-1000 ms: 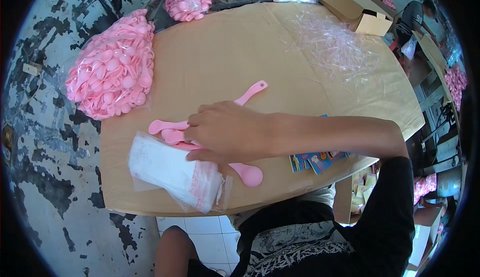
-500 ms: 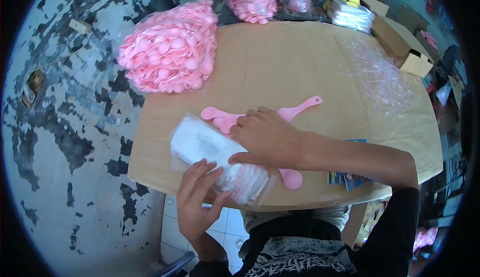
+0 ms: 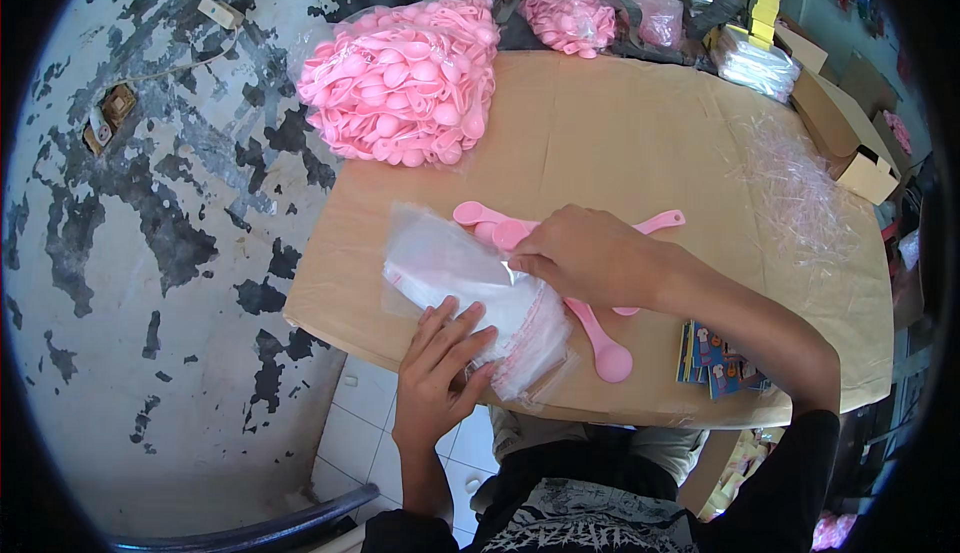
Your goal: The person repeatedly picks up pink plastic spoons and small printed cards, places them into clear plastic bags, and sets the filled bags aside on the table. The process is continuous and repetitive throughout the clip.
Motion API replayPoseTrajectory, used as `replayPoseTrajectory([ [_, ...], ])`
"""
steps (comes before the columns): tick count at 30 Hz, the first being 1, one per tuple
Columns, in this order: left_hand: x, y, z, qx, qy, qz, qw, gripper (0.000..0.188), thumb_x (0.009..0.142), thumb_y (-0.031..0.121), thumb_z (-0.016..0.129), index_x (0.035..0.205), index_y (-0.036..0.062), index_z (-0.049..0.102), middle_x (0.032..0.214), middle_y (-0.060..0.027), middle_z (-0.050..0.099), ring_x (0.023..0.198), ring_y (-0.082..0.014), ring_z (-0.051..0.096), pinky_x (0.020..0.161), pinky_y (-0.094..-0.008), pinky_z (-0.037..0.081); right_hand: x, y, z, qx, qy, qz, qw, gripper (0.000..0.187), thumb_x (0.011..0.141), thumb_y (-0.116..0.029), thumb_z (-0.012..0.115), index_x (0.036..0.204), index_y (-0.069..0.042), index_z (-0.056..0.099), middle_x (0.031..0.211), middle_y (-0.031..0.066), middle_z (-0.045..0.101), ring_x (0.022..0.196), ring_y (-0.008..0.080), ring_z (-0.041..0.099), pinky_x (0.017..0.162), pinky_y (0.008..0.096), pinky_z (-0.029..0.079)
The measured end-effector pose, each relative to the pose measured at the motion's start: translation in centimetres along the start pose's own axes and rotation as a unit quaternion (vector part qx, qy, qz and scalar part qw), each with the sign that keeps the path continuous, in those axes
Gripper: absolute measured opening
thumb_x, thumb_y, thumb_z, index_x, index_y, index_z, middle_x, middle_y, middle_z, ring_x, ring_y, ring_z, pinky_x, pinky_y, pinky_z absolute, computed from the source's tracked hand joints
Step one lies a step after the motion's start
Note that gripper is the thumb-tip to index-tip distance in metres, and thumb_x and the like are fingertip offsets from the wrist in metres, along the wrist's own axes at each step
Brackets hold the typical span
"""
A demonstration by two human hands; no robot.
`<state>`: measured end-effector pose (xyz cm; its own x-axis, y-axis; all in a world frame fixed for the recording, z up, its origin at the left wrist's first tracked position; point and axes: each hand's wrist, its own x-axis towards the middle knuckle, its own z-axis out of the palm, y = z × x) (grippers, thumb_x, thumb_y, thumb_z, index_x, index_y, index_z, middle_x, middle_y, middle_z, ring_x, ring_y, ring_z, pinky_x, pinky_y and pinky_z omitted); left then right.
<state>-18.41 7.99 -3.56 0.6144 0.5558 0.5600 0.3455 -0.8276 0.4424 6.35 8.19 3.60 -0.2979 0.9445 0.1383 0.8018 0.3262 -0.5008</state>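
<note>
A stack of clear plastic bags [image 3: 450, 263] with pinkish seal edges lies at the near left of the table. My left hand [image 3: 440, 368] rests its spread fingers on the near side of the stack. Thumb and fingers of my right hand [image 3: 590, 258] are pinched at the stack's right side, where shiny plastic of a top bag rises to the fingertips. Past the stack are several pink measuring spoons [image 3: 470, 213], partly hidden by my right hand. Another pink spoon [image 3: 610, 358] lies to the right of the bags, bowl toward me.
A large bag of pink spoons [image 3: 400, 83] stands at the far left. Blue printed cards [image 3: 722, 363] lie beneath my right forearm. Crumpled clear plastic [image 3: 800, 188] and an open cardboard box [image 3: 845, 133] are at the right. A peeling wall [image 3: 160, 253] borders the left side.
The view has shifted, so the scene sits further right. My right hand has gone from lying over the bags and spoons to pinching plastic at the stack's edge. My left fingers now press on the stack.
</note>
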Motion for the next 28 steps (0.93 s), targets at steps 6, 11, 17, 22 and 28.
replayPoseTrajectory([
  [6,-0.1,0.6,0.0,-0.010,0.000,-0.013,1.000,0.033,0.073,0.010,0.072,0.106,0.0068,0.067,0.124,-0.0131,0.061,0.123,-0.0379,0.050,0.105,-0.0510,0.036,-2.2,0.8,-1.6,0.105,0.070,-0.042,0.991,0.017,0.088,-0.011,0.058,0.093,0.003,0.066,0.081,0.0194,0.065,0.069,0.0311,0.063,0.066,0.0386,0.049],
  [11,1.0,2.3,-0.2,-0.003,0.006,-0.024,1.000,0.038,0.070,0.013,0.073,0.106,0.0045,0.067,0.125,-0.0133,0.061,0.125,-0.0377,0.049,0.107,-0.0502,0.033,-6.4,-0.1,-3.8,0.165,0.116,-0.035,0.979,0.015,0.090,-0.009,0.059,0.097,0.002,0.065,0.078,0.0153,0.066,0.066,0.0244,0.063,0.062,0.0336,0.048],
  [17,3.1,11.3,5.1,-0.537,0.046,-0.209,0.816,0.058,0.096,0.046,0.048,0.124,-0.0043,0.049,0.123,-0.0240,0.058,0.114,-0.0370,0.058,0.099,-0.0482,0.044,-13.9,-2.4,-6.8,0.162,0.032,0.012,0.986,0.018,0.089,-0.012,0.060,0.102,-0.001,0.065,0.079,0.0145,0.065,0.068,0.0272,0.063,0.066,0.0350,0.048],
  [22,6.6,12.7,9.6,-0.724,0.061,-0.225,0.649,0.038,0.103,0.024,0.036,0.130,-0.0019,0.043,0.116,-0.0218,0.061,0.097,-0.0350,0.065,0.085,-0.0457,0.055,-19.7,3.5,-7.1,-0.081,0.119,0.004,0.990,0.027,0.080,-0.017,0.074,0.102,-0.005,0.067,0.088,0.0076,0.066,0.082,0.0265,0.064,0.072,0.0356,0.049],
  [28,7.2,13.4,11.3,-0.628,0.036,-0.274,0.727,0.057,0.096,0.018,0.056,0.144,0.0055,0.027,0.117,-0.0196,0.060,0.100,-0.0328,0.064,0.086,-0.0420,0.054,-22.3,4.7,-7.7,0.117,0.027,0.251,0.960,0.036,0.079,-0.021,0.074,0.111,-0.008,0.065,0.103,0.0105,0.064,0.103,0.0243,0.059,0.089,0.0375,0.045],
])
